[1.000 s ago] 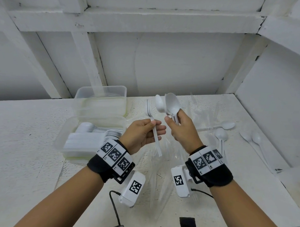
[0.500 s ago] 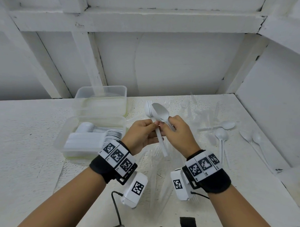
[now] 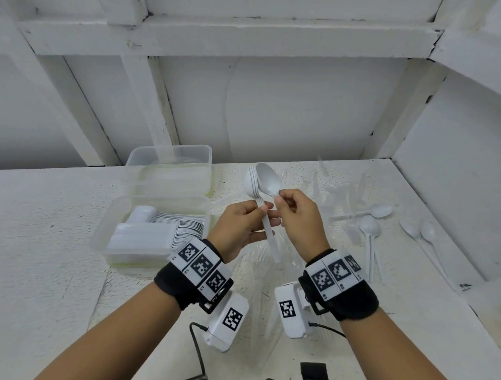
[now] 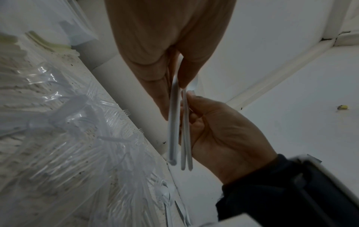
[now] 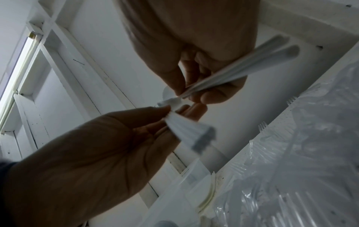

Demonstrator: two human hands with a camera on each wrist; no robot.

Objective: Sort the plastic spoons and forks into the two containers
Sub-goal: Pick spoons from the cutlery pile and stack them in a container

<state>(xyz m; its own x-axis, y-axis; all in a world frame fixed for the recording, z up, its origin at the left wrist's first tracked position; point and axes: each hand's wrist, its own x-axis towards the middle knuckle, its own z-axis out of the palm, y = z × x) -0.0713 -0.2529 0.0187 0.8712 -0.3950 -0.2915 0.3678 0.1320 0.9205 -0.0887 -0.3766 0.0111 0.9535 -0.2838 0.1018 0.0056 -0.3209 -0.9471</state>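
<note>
My left hand point(image 3: 264, 211) grips a white plastic fork point(image 3: 254, 180) by its handle, tines up, above the table's middle. My right hand point(image 3: 280, 198) pinches two white spoons point(image 3: 268, 179) at the neck. It holds them against the fork, one bowl in front of the tines and one behind. In the left wrist view the fork handle point(image 4: 172, 122) and the spoon handles point(image 4: 185, 132) hang side by side. In the right wrist view my right fingers point(image 5: 174, 83) clamp the spoon handles point(image 5: 242, 69). A near container point(image 3: 112, 213) holds stacked white cutlery; a far container point(image 3: 171, 155) stands behind it.
Loose white spoons lie at the right: one point(image 3: 380, 211), another point(image 3: 370, 228) and a pair point(image 3: 418, 232) near the side wall. Clear plastic forks and wrappers point(image 3: 257, 275) litter the table under my hands. White walls close off the back and the right.
My right hand has moved left and down with the spoons. It has brought them from a gap apart to overlap the fork in my left hand.
</note>
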